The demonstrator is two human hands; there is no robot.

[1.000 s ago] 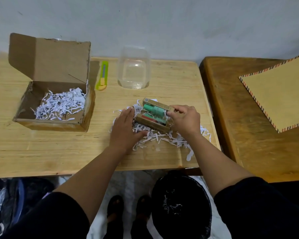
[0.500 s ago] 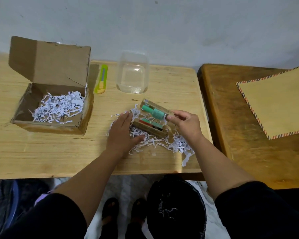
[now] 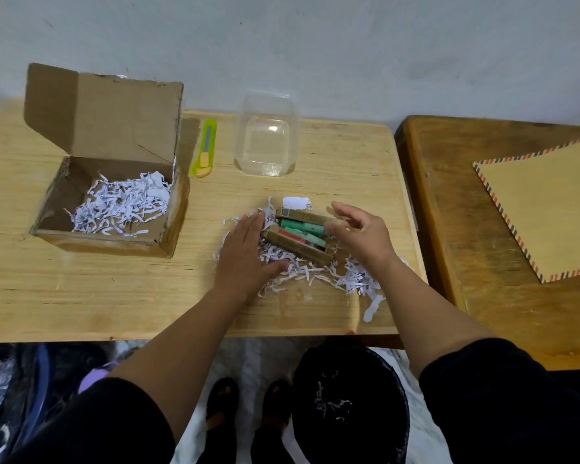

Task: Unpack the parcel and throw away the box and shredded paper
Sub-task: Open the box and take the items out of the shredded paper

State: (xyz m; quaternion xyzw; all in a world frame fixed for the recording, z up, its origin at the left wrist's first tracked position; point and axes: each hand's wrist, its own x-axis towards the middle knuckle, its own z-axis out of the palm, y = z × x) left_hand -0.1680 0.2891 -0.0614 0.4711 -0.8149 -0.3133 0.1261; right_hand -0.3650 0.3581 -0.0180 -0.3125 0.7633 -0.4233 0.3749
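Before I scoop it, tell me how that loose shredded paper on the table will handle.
The shredded paper looks light and floppy: thin curled strips. It will probably scatter, since strands already trail toward the table edge.

No legible text, brand or number in view.

A small dark square, like a scan code, sits on the end of the upper small brown carton (image 3: 302, 216) on the bench (image 3: 342, 155); its pattern cannot be read. The shredded paper (image 3: 355, 279) beside the cartons carries tiny dark print, too small and broken to make out, and the same goes for the shreds inside the open cardboard box (image 3: 178, 209). The white slip (image 3: 294, 202) just behind the cartons shows a blank face. The yellow-green utility knife (image 3: 205, 149) bears no readable marking.
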